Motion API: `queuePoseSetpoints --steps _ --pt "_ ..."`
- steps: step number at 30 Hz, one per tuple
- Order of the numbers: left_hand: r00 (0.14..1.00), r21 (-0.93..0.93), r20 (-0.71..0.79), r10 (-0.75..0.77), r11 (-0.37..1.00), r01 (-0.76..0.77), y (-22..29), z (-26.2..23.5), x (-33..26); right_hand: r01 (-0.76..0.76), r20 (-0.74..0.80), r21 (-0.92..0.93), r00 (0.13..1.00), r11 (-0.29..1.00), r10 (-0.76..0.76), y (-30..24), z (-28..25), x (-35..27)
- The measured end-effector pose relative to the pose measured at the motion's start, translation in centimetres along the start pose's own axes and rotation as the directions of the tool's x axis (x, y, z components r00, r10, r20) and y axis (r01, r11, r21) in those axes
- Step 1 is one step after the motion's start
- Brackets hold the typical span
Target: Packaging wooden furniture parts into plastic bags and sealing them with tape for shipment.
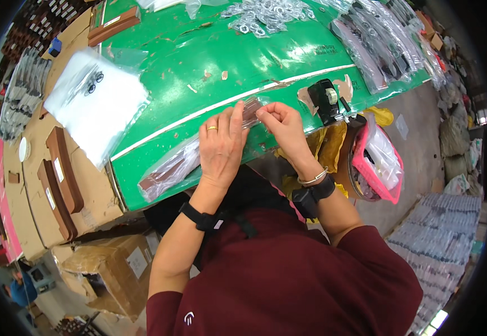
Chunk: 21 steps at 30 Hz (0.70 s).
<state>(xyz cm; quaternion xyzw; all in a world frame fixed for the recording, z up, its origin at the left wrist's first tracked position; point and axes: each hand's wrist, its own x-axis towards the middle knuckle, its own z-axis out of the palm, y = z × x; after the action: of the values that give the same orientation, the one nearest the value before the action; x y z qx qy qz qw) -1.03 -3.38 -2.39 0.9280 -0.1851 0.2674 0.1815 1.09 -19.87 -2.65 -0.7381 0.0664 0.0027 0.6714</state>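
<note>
A long brown wooden bar in a clear plastic bag (171, 168) lies slantwise along the near edge of the green table (198, 73). My left hand (222, 144) is closed over its middle, fingers close together across the plastic. At the bag's right end, my right hand (283, 130) pinches the plastic between thumb and fingers. The wood's end shows through the film between my two hands. Right of my right hand stands a black tape dispenser (324, 101) with a roll of tape on it.
Clear plastic bags (95, 101) are stacked at the left, near two bare wooden bars (64, 168) on cardboard. Another wooden bar (114, 27) lies farther back. Bagged metal rings (266, 15) and packed bundles (378, 45) fill the far side. A pink basket (392, 193) stands at the right.
</note>
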Motion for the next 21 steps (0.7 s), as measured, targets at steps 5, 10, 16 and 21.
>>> queuePoseSetpoints --steps 5,10,16,21 --pt "1.0 -0.028 0.023 -0.013 1.0 0.013 0.1 -0.2 0.2 0.027 0.052 0.089 0.998 0.996 -0.031 -1.1 0.5 -0.1" --pt "1.0 -0.037 -0.007 -0.021 0.999 0.02 0.1 0.1 0.1 -0.006 0.058 0.179 0.998 0.984 -0.004 -1.0 0.6 -0.4" --pt "0.995 0.149 0.006 0.098 0.984 -0.098 -0.3 0.3 -0.3 -0.073 0.044 0.168 0.997 0.983 0.066 0.1 0.6 0.0" --pt "0.998 0.107 0.009 0.06 0.992 -0.06 -0.1 0.3 -0.2 -0.032 0.027 0.059 0.999 0.998 0.031 0.5 0.2 0.1"
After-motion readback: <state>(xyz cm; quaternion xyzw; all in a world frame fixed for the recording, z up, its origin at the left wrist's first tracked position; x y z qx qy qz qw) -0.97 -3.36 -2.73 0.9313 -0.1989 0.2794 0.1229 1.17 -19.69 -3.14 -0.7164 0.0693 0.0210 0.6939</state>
